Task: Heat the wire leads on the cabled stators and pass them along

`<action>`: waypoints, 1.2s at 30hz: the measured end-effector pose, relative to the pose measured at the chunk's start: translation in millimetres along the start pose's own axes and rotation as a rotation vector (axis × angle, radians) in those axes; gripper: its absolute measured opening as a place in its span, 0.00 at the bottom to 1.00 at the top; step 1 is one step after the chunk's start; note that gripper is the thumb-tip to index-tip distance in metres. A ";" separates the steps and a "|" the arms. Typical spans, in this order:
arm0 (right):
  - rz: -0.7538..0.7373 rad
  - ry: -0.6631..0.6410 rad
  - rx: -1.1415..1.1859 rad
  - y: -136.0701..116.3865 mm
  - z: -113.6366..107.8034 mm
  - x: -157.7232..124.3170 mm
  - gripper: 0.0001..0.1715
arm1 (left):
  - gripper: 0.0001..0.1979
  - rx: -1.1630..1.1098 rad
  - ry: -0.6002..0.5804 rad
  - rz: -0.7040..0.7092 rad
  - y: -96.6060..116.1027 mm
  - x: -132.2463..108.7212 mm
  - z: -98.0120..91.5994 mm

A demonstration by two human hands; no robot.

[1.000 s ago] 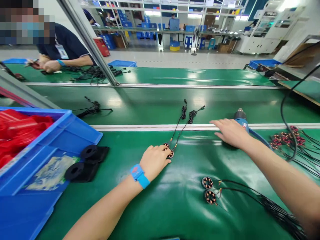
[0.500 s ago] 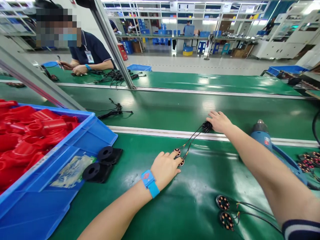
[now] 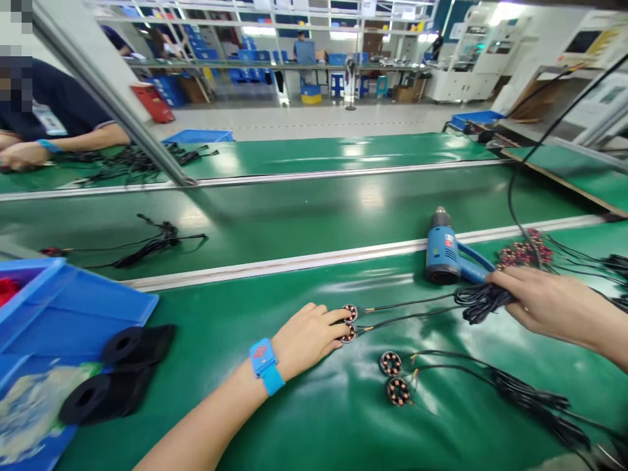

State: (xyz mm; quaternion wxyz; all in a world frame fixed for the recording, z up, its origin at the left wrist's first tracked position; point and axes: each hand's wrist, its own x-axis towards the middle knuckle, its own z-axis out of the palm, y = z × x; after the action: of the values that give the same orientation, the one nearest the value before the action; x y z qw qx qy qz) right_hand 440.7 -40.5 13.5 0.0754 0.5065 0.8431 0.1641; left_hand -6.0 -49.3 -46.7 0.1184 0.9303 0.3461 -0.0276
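My left hand (image 3: 307, 337) lies palm down on the green mat, fingers stretched out. Its fingertips rest on two small round motor stators (image 3: 350, 313) with copper windings. Two black leads run from these stators to a coiled cable bundle (image 3: 478, 301), which my right hand (image 3: 554, 304) grips near the right side. The leads are stretched nearly straight between both hands. Below them lies a second pair of stators (image 3: 398, 391), whose own cable bundle (image 3: 532, 396) trails to the lower right. A blue heat gun (image 3: 441, 252) stands just beyond the gripped cable.
A blue bin (image 3: 93, 301) with red parts is at left, beside black plastic parts (image 3: 110, 386). A pile of stators (image 3: 527, 252) lies behind my right hand. Loose cables (image 3: 161, 245) lie on the middle strip. A co-worker's hand (image 3: 24, 156) is at far left.
My right hand has carried the cable bundle from the middle strip toward the right and nearer me. My left hand stays on the stators. The view has turned right.
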 end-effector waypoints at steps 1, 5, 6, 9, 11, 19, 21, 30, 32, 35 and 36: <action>0.042 -0.023 0.005 3.6 9.4 -18.5 0.18 | 0.09 0.007 -0.005 0.051 5.0 10.8 0.8; 0.201 -0.164 0.067 8.7 48.7 -72.6 0.21 | 0.12 -0.007 -0.032 0.180 22.7 46.8 -0.5; 0.215 -0.195 0.109 8.3 57.1 -82.8 0.22 | 0.13 -0.019 -0.039 0.195 25.8 51.5 -1.1; 0.187 -0.192 0.274 7.7 69.8 -106.0 0.29 | 0.13 -0.056 -0.048 0.226 32.1 54.8 -1.9; 0.185 -0.155 0.400 9.4 65.8 -109.4 0.36 | 0.14 -0.067 -0.035 0.234 34.8 51.7 -1.3; 0.357 0.116 0.392 -1.3 68.5 -2.5 0.31 | 0.16 -0.024 -0.006 0.226 36.2 41.3 6.2; 0.383 0.085 0.400 -4.5 85.7 22.9 0.34 | 0.17 -0.016 -0.003 0.231 34.7 39.8 7.2; 0.584 0.123 0.453 1.5 103.4 43.0 0.32 | 0.19 0.027 -0.053 0.216 39.1 38.4 6.0; 0.599 0.095 0.504 1.6 101.8 41.0 0.33 | 0.20 0.025 -0.052 0.212 39.9 38.0 5.6; 0.628 0.051 0.530 0.5 101.2 39.5 0.35 | 0.20 0.022 -0.052 0.214 40.0 37.7 5.8; 0.628 0.019 0.511 -0.8 100.8 40.5 0.36 | 0.21 0.022 -0.052 0.218 39.7 37.7 6.0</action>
State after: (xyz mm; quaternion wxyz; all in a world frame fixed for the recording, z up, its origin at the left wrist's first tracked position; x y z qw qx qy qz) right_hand 450.3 14.9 -79.5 -0.1144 0.7403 0.6617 -0.0309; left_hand 48.6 -55.8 -49.6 0.1194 0.9626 0.2395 -0.0427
